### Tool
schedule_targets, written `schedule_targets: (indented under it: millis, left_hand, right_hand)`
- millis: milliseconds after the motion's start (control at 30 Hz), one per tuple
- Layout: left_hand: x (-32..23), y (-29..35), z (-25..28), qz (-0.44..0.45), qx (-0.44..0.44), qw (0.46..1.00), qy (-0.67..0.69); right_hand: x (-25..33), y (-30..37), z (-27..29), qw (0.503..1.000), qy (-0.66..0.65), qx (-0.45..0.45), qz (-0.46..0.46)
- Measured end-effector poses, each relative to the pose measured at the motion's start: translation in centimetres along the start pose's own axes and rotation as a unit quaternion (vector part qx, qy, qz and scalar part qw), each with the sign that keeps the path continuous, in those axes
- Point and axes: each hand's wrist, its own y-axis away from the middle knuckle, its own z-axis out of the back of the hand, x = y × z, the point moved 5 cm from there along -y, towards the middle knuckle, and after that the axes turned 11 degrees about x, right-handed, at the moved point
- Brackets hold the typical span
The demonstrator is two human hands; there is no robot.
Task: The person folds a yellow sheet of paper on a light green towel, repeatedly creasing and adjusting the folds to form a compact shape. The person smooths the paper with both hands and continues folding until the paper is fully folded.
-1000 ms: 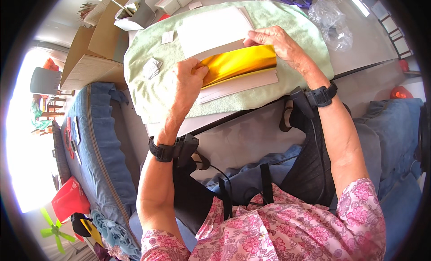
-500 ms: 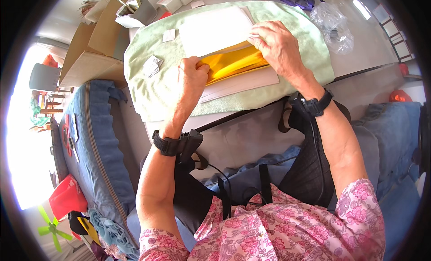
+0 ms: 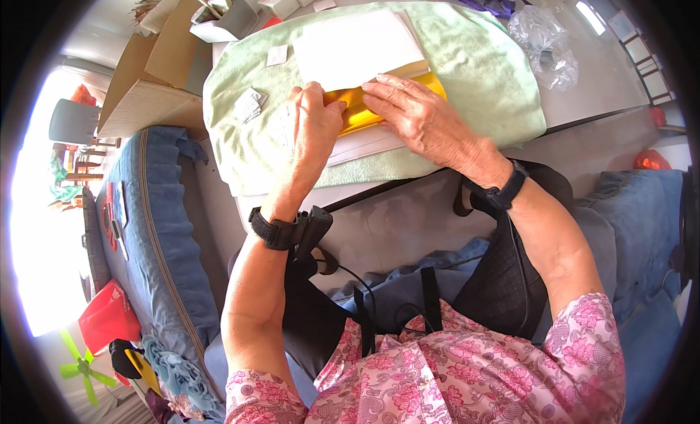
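A glossy golden-yellow sheet lies in a folded strip across white paper on a pale green towel. My left hand is closed in a pinch at the strip's left end. Across its middle lies my right hand, fingers stretched out side by side on the sheet, its thumb partly hidden. Just beyond the strip, a stack of white paper takes up the towel's middle; its near right edge curls up. More white sheets show on the near side, partly covered by my right hand.
Small white paper squares lie left of the stack. A cardboard box and a grey container stand at the far left. Clear plastic bags lie at the right. The table's front edge runs close before my knees.
My right hand has moved left from the strip's right end to its middle, and its fingers have flattened. The yellow sheet's right end is now uncovered. My left hand stays at the left end.
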Motion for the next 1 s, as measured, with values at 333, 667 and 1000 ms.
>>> schedule_targets:
  millis: [333,667,1000]
  left_hand:
    - [-2.2,0.6,1.7,-0.025,-0.018,0.994,-0.102]
    - [-3.2,-0.3,1.1,-0.197,-0.089,0.965,-0.149]
    - [-2.6,-2.8,-0.7,-0.203,-0.104,0.964,-0.134]
  right_hand:
    - [0.6,-0.3,0.3,1.000,0.000,-0.025,-0.015]
    - [0.4,0.0,-0.5,0.999,-0.002,-0.014,-0.032]
    - [0.5,-0.3,-0.3,0.999,-0.002,-0.016,-0.027]
